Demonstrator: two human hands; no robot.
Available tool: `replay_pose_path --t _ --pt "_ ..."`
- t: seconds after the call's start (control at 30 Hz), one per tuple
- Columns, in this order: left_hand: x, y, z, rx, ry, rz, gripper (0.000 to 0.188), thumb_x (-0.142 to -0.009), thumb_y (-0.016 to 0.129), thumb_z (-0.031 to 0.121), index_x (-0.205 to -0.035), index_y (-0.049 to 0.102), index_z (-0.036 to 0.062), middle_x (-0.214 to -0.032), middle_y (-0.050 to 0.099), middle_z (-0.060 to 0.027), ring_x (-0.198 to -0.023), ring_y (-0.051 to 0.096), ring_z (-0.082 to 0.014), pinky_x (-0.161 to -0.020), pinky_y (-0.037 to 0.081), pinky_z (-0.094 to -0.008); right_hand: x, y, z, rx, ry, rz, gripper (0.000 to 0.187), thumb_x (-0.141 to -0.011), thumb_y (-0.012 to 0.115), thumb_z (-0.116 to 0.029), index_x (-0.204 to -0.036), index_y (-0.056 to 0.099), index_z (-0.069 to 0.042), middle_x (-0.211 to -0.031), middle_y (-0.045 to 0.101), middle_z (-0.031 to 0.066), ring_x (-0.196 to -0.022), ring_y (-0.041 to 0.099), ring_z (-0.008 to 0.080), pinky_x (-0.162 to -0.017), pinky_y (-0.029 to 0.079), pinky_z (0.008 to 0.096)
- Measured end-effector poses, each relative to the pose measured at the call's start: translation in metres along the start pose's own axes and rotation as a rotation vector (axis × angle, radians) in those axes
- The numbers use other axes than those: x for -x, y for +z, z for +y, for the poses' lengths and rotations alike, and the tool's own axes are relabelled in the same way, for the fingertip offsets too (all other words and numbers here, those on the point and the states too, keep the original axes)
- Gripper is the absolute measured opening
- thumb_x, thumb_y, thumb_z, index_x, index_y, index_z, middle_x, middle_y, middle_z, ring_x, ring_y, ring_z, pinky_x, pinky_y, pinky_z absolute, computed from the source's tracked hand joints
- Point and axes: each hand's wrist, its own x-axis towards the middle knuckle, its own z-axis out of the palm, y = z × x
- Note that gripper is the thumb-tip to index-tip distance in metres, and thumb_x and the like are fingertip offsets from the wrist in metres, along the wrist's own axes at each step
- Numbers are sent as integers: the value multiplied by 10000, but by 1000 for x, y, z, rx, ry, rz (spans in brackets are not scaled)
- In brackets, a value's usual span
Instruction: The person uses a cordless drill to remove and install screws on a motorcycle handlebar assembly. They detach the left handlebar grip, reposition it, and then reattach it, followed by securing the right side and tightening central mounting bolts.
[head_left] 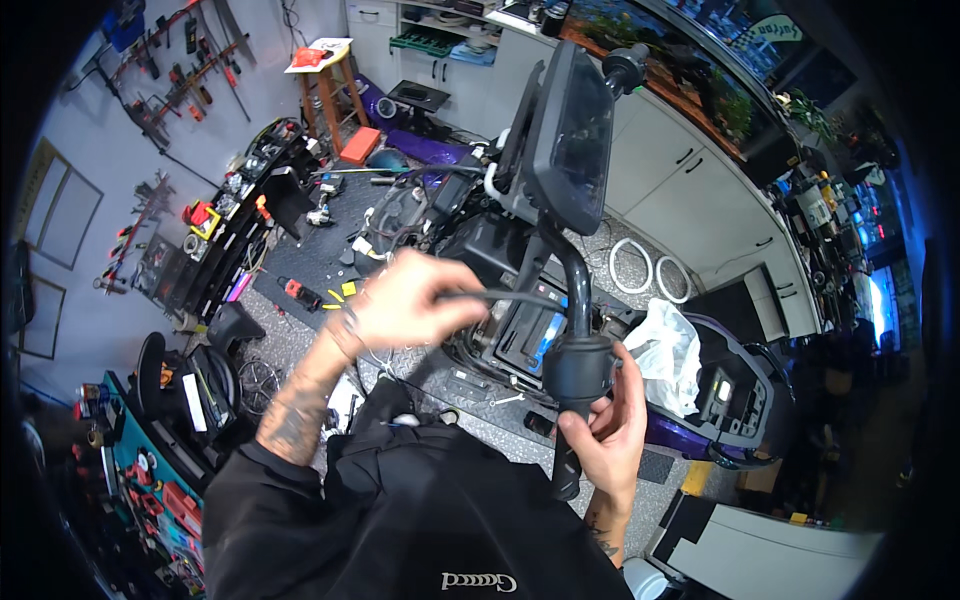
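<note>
A scooter's black handlebar rises in front of me, with a dark display unit at its far part. My left hand is closed on a thin black cable, which runs right toward the handlebar. Fingers of my right hand curl around the black switch housing from the right, the thumb on its near side. Below that housing the rubber grip points toward me. The cable's far end is hidden at the bar. Behind it, a blue-labelled battery-like block shows in the opened body.
A purple and grey body panel with white plastic sheeting lies right. Two white rings rest on the floor. Tools and a red-black tool lie left, beside a black organizer. White cabinets stand behind.
</note>
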Motion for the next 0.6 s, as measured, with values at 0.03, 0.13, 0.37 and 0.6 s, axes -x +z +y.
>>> replay_pose_path --t 0.03,0.13,0.37,0.6 --pt "1 -17 -14 6 38 75 185 -917 767 123 -1064 746 12 -888 759 -79 -806 713 -140 -729 569 -316 -1 -1 2 64 -21 15 946 -792 703 159 -1596 216 51 -1418 440 186 -1173 669 263 -864 596 299" --pt "-25 -47 -53 138 167 209 184 -916 759 104 -1071 748 5 -999 758 -111 -922 722 -172 -815 566 -312 -1 4 15 -10 -71 22 934 -791 713 135 -1588 233 58 -1435 458 179 -1226 626 272 -964 563 339" --pt "-118 -54 -80 -191 597 526 121 -890 777 140 -997 763 84 -948 699 -75 -822 718 -278 -707 577 -359 5 3 20 -18 -63 97 895 -816 759 66 -1574 284 58 -1451 492 193 -1231 624 281 -970 561 353" --pt "-148 -37 -114 -27 632 542 175 -858 772 32 -1033 772 38 -1023 738 -87 -967 710 -270 -876 571 -362 9 9 25 -82 -86 171 871 -810 766 32 -1558 320 38 -1330 593 204 -1003 709 254 -684 621 330"
